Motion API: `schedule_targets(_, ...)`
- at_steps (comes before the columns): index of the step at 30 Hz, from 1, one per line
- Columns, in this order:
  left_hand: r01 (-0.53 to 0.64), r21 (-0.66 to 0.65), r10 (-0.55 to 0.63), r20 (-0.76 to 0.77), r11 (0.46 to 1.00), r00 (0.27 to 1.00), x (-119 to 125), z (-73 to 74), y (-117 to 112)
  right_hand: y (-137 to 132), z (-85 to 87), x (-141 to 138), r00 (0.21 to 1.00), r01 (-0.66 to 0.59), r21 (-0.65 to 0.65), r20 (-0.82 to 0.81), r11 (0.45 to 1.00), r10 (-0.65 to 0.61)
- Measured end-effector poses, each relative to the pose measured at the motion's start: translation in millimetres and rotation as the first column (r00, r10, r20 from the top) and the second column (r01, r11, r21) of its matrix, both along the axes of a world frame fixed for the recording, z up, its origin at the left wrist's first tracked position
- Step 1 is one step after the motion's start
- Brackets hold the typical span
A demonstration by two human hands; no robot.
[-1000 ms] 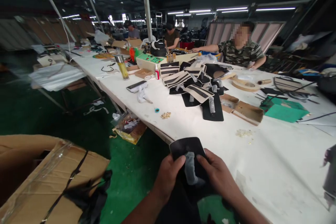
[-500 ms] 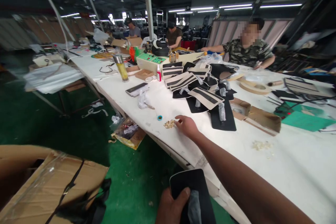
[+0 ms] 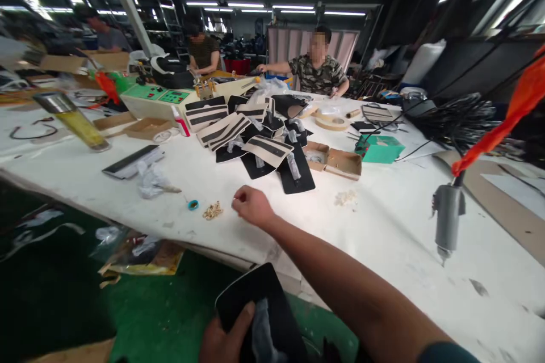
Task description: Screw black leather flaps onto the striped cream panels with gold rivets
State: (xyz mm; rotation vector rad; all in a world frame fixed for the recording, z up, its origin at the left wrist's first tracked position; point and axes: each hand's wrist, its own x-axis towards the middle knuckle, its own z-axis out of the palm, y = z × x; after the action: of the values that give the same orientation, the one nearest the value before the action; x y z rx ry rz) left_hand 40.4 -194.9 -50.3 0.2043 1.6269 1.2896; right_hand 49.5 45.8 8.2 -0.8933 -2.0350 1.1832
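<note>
My left hand grips a flat black rounded piece with a clear plastic bit on it, held low below the table's front edge. My right hand reaches out over the white table, its fingers pinched together just right of a small heap of gold metal bits. Whether anything sits in the pinch is too small to tell. A small blue ring lies left of the heap.
A pile of black and striped cut pieces lies mid-table beside small cardboard boxes and a green box. A grey tool hangs at the right. A bottle stands left. Three people sit along the far side.
My right hand left the black piece, reached to the gold bits and now pinches beside them. My left hand dropped lower with the piece. The view swung right.
</note>
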Motion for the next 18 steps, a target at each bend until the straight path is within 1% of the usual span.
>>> schedule_targets(2,-0.033,0.035,0.032,0.021,0.999,0.999,9,11.8,3,-18,2.1,45,0.999,-0.013,-0.151,-0.052,0.989,0.005)
schedule_targets(3,-0.044,0.077,0.044,-0.007,0.996,0.999,14,17.2,6,-29,3.1,71,0.996,-0.004,-0.228,-0.086,0.974,-0.016)
schedule_targets(4,-0.018,0.111,0.021,-0.029,0.994,0.999,19,21.9,10,-41,4.5,97,0.983,-0.003,-0.355,-0.174,0.935,-0.063)
schedule_targets(5,0.002,0.131,0.006,-0.061,0.991,0.998,25,25.8,15,-54,6.2,124,0.964,0.000,-0.446,-0.239,0.895,-0.119)
schedule_targets(6,0.051,0.141,-0.037,-0.099,0.989,0.994,31,28.9,20,-67,8.4,149,0.954,0.022,-0.488,-0.251,0.872,-0.164)
schedule_targets(7,0.103,0.143,-0.081,-0.152,0.984,0.985,38,31.3,24,-81,10.8,173,0.949,0.060,-0.490,-0.241,0.870,-0.202)
schedule_targets(8,0.159,0.140,-0.129,-0.205,0.977,0.970,45,33.2,28,-94,13.2,195,0.943,0.124,-0.432,-0.230,0.893,-0.243)
schedule_targets(9,0.215,0.138,-0.176,-0.252,0.967,0.952,53,34.8,32,-106,15.5,213,0.933,0.204,-0.329,-0.220,0.922,-0.285)
schedule_targets(10,0.266,0.139,-0.218,-0.291,0.954,0.932,61,36.2,36,-117,17.4,230,0.918,0.288,-0.191,-0.225,0.938,-0.327)
schedule_targets(11,0.311,0.143,-0.255,-0.313,0.940,0.915,70,37.7,39,-126,18.8,243,0.902,0.358,-0.042,-0.244,0.933,-0.357)
schedule_targets(12,0.347,0.151,-0.286,-0.322,0.925,0.903,79,39.4,42,-134,19.6,254,0.891,0.401,0.087,-0.267,0.912,-0.366)
schedule_targets(13,0.377,0.163,-0.311,-0.326,0.912,0.893,88,41.5,44,-140,19.8,264,0.890,0.414,0.176,-0.284,0.893,-0.357)
schedule_targets(14,0.404,0.176,-0.333,-0.329,0.898,0.884,97,44.2,47,-144,19.1,271,0.897,0.404,0.218,-0.287,0.889,-0.337)
schedule_targets(15,0.428,0.191,-0.352,-0.334,0.883,0.875,106,47.3,49,-147,17.7,277,0.906,0.383,0.215,-0.276,0.898,-0.321)
schedule_targets(17,0.463,0.224,-0.373,-0.350,0.858,0.859,124,54.5,52,-150,12.7,287,0.910,0.372,0.104,-0.237,0.922,-0.340)
schedule_targets(18,0.475,0.237,-0.376,-0.363,0.848,0.853,132,58.2,53,-151,9.6,291,0.902,0.387,0.027,-0.217,0.922,-0.372)
